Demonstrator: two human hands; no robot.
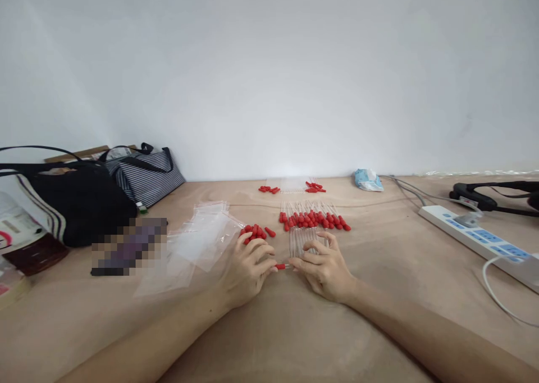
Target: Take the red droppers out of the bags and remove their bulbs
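Note:
My left hand (248, 268) and my right hand (322, 268) meet at the middle of the tan table (379, 293). Between their fingertips is a thin clear dropper tube with a red rubber cap (281, 266); the left fingers pinch the cap end, the right fingers pinch the tube end. Just beyond the left hand lies a small heap of loose red caps (256, 232). Bare clear tubes (302, 240) lie beyond the right hand. Farther back is a row of capped droppers (314, 220).
Clear plastic bags (197, 240) lie left of my hands. A black bag (80, 203) and a striped bag (145, 175) stand at the far left. A white power strip (480, 240), cables, a black headset (492, 195) and a blue packet (368, 179) are at the right.

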